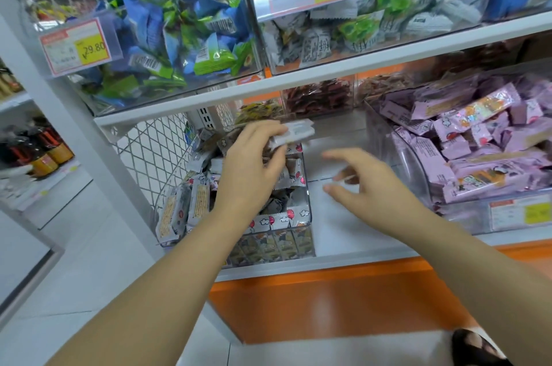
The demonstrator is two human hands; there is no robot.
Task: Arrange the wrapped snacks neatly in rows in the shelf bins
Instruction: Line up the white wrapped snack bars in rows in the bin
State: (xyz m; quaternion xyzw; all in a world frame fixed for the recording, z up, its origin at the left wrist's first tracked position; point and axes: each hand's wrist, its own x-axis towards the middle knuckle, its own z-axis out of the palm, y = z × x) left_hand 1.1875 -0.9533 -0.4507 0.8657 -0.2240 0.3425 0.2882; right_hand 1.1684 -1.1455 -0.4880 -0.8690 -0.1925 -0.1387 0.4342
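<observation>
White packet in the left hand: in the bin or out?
Out. The left hand pinches the white packet above the clear bin, clear of the snacks piled inside.

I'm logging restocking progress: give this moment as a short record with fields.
Left hand: holds a white wrapped snack above the clear plastic bin of balloon-print packets
Right hand: open, over the bare white shelf board
Bin at right: clear, heaped with lilac wrapped snacks, not in rows
</observation>
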